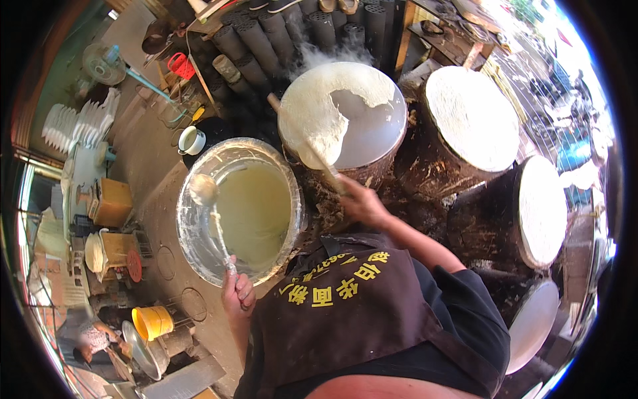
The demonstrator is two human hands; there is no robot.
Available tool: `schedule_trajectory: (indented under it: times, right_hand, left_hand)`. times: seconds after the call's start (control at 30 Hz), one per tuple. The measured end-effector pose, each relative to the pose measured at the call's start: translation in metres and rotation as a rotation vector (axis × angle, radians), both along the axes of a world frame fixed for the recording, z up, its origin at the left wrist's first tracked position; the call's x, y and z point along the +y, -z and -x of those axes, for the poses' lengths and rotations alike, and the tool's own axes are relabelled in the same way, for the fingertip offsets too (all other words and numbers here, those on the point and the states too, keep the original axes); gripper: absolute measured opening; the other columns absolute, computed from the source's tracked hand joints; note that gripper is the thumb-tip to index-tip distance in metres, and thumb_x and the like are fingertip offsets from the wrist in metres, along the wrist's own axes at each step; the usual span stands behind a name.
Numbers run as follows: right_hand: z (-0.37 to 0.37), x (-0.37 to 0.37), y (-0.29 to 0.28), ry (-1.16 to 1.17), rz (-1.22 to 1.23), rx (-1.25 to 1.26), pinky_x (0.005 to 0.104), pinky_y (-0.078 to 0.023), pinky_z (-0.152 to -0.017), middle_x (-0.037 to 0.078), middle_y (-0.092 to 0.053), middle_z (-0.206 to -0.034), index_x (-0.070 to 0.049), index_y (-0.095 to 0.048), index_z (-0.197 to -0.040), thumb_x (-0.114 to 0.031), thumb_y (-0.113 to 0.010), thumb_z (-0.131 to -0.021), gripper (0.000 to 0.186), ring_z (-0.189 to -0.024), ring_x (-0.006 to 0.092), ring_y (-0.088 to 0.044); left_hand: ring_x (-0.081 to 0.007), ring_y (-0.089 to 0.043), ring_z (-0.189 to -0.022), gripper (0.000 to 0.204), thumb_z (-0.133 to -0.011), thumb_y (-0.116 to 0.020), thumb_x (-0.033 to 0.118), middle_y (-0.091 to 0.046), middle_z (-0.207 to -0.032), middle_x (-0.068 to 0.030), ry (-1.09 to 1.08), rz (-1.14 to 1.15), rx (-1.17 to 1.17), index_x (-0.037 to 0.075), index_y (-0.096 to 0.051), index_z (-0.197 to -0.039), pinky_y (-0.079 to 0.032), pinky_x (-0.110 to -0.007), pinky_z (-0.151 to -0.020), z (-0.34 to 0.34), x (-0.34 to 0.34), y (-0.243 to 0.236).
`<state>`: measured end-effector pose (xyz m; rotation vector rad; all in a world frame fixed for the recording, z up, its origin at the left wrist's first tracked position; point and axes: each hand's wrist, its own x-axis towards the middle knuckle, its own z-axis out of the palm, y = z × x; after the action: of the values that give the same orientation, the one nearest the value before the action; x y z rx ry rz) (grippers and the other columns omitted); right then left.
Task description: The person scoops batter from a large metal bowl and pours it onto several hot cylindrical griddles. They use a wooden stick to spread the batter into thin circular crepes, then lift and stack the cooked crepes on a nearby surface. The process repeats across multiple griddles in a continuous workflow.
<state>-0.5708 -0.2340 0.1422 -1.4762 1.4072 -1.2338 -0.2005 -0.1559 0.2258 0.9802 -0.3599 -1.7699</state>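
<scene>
My left hand [238, 291] is closed around the handle of a ladle [204, 189], its bowl held over the left side of a large round basin [188, 249]. Pale yellowish liquid [256, 213] fills part of that basin. My right hand [364, 199] grips a wooden stick [323, 163], which reaches across the near left part of a round drum top [375, 133]. A cream-coloured layer [307, 110] covers the left and far parts of this top, with a ragged edge. Smooth grey surface shows on the right. The stick is partly blurred.
More drums with round white tops [472, 116] stand at the right. Black cylindrical briquettes [272, 36] are stacked behind, under steam. A white enamel mug [191, 141] sits beyond the basin; a yellow bucket [153, 322] stands lower left, near another person [96, 339].
</scene>
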Motion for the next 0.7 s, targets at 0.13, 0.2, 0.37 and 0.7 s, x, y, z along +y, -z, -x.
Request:
schedule_trajectory:
  times: [0.13,0.2,0.37,0.7]
  right_hand:
    - [-0.053,0.002,0.040,0.111,-0.061,0.084,0.0443,-0.053,-0.072,0.027,-0.063,-0.095,-0.007,-0.049,-0.130,-0.012,-0.058,-0.086,0.045,-0.082,0.0430,-0.063]
    - [-0.046,0.011,0.047,0.195,-0.044,0.107,0.0407,-0.053,-0.060,0.021,-0.066,-0.082,-0.010,-0.050,-0.131,-0.014,-0.058,-0.087,0.045,-0.065,0.0352,-0.065]
    - [0.001,0.040,0.005,0.257,-0.460,-0.075,0.0252,-0.048,-0.041,0.002,-0.060,-0.068,-0.016,-0.049,-0.136,-0.021,-0.054,-0.092,0.044,-0.047,0.0085,-0.053]
    - [0.035,0.004,-0.010,0.426,-0.349,-0.086,0.0250,-0.043,-0.038,0.004,-0.062,-0.069,-0.009,-0.056,-0.127,-0.013,-0.053,-0.088,0.039,-0.051,0.0076,-0.053]
  left_hand:
    - [-0.0053,-0.033,-0.046,0.043,-0.103,-0.036,0.023,-0.036,-0.067,0.0009,-0.039,0.062,-0.007,0.016,-0.027,-0.144,-0.031,-0.020,-0.033,-0.031,0.002,-0.026]
    - [-0.0054,-0.034,-0.047,0.044,-0.103,-0.035,0.020,-0.037,-0.068,0.0006,0.006,0.063,0.091,0.015,-0.025,-0.146,-0.031,-0.019,-0.034,-0.054,0.001,-0.025]
    - [-0.0062,-0.035,-0.049,0.045,-0.103,-0.033,0.020,-0.037,-0.070,-0.0004,0.094,-0.012,0.255,0.015,-0.023,-0.146,-0.034,-0.019,-0.035,-0.090,0.003,-0.010]
    - [-0.0075,-0.037,-0.049,0.045,-0.103,-0.032,0.023,-0.037,-0.070,-0.0017,0.202,-0.043,0.393,0.016,-0.023,-0.146,-0.036,-0.021,-0.036,-0.088,-0.005,-0.013]
